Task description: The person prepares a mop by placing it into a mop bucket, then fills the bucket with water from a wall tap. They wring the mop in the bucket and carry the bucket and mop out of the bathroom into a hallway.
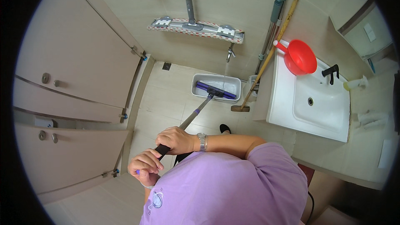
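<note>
A squeeze mop's steel handle (189, 119) slants from my body down to a white rectangular basin (195, 92) on the tiled floor. Its purple mop head (228, 95) rests across the inside of that basin. My left hand (146, 166) is wrapped around the handle's upper end, where a bit of purple shows. Just below it, my right hand (177, 141), with a metal watch on the wrist, grips the handle by its black part. Water runs into the basin from a wall tap (230, 53).
A flat mop (193, 28) hangs on the far wall. A wooden-handled brush (240, 108) and several poles lean beside the washbasin (286, 97), where a red dipper (300, 57) sits. Cubicle doors (81, 43) stand at left. A floor drain (166, 66) lies near the wall.
</note>
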